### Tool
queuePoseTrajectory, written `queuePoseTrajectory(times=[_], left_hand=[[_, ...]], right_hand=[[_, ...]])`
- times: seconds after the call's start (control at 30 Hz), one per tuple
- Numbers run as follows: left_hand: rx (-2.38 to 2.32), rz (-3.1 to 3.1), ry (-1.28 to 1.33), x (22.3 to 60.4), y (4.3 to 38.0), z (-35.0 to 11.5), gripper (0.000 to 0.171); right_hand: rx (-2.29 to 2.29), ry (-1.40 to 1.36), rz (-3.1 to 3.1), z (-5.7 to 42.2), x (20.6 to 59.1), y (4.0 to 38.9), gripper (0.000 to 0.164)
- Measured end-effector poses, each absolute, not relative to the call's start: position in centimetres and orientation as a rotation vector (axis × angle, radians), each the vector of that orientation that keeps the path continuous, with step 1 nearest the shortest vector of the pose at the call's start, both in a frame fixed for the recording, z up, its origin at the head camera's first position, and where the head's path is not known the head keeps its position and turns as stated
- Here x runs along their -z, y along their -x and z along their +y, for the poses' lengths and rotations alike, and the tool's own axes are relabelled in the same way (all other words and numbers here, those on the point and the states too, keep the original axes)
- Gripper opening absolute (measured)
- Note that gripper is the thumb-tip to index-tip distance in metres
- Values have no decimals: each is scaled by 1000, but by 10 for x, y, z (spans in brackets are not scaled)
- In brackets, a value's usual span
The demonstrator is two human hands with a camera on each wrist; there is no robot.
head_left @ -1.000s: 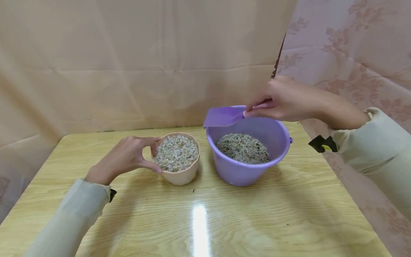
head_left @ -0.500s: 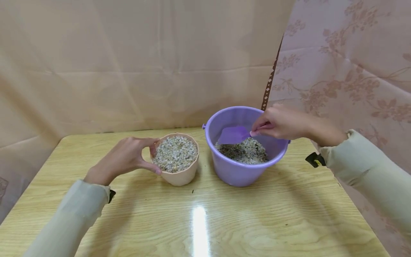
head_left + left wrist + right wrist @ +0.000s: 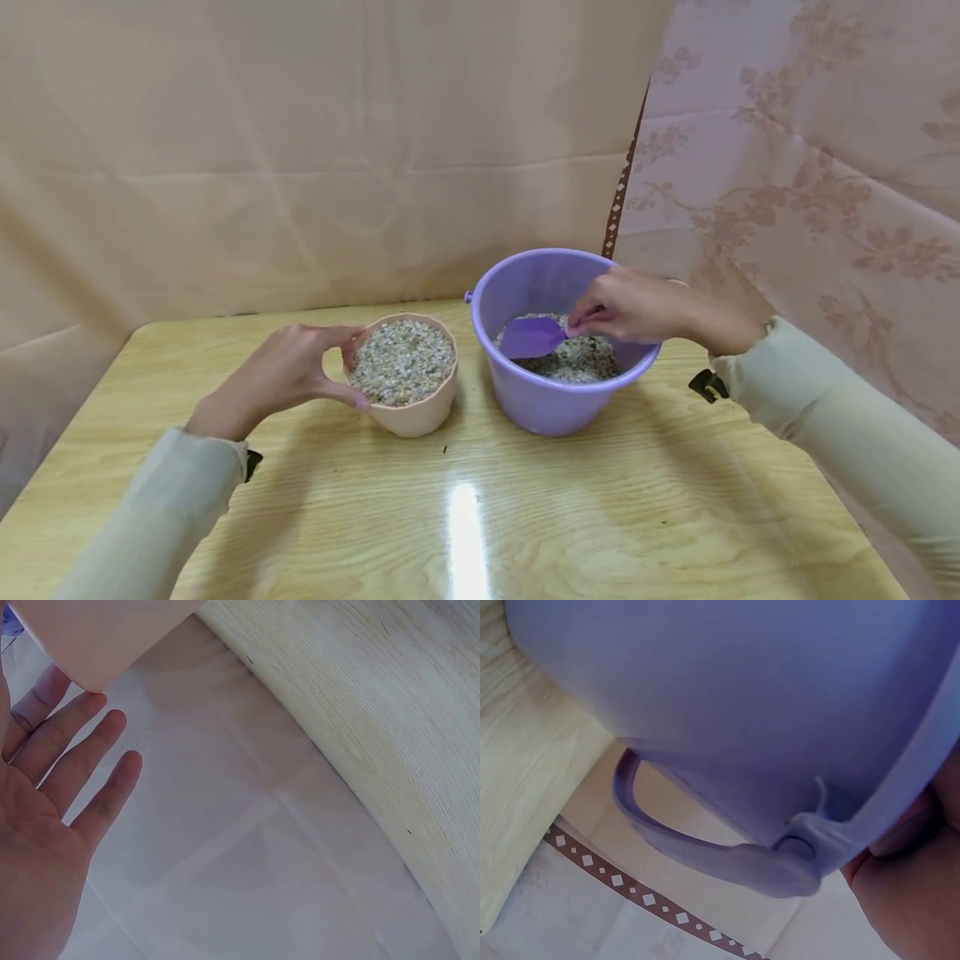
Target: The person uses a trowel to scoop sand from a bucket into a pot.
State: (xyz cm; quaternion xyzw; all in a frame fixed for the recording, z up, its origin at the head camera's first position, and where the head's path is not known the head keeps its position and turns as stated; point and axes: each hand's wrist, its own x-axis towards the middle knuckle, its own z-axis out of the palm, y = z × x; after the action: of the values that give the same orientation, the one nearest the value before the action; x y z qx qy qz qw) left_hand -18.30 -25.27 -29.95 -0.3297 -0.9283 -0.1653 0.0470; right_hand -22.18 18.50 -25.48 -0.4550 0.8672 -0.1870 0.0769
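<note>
A peach-coloured pot (image 3: 420, 419), filled to near its rim with small gravel (image 3: 405, 362), stands on the table left of centre. My left hand (image 3: 276, 372) holds its left side, thumb at the front and index finger behind; the other fingers spread loosely in the left wrist view. Right of the pot is a purple bucket (image 3: 551, 408), partly filled with the same gravel. Inside it, my right hand (image 3: 637, 308) grips the handle of a small purple shovel (image 3: 531, 337), whose blade lies low over the gravel. The right wrist view mostly shows the bucket's outer wall (image 3: 727, 690).
Both containers stand on a light wooden table (image 3: 337, 517), near its back edge. A beige cloth (image 3: 300, 167) hangs behind, and a flowered one (image 3: 810, 183) hangs on the right. The bucket's carrying handle (image 3: 697, 851) hangs down on its far side.
My right hand has brought the shovel from above the bucket's left rim down into the bucket, close over the gravel. The left hand stays at the pot.
</note>
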Motion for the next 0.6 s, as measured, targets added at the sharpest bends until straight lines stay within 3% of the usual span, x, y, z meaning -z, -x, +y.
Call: queuePoseTrajectory(times=[0.4, 0.6], left_hand=[[526, -2846, 940, 302, 180, -262, 48], [591, -2889, 877, 299, 182, -260, 33]], right_hand=[[560, 1343, 2626, 182, 266, 222, 7], [535, 1221, 2672, 186, 256, 220, 17]])
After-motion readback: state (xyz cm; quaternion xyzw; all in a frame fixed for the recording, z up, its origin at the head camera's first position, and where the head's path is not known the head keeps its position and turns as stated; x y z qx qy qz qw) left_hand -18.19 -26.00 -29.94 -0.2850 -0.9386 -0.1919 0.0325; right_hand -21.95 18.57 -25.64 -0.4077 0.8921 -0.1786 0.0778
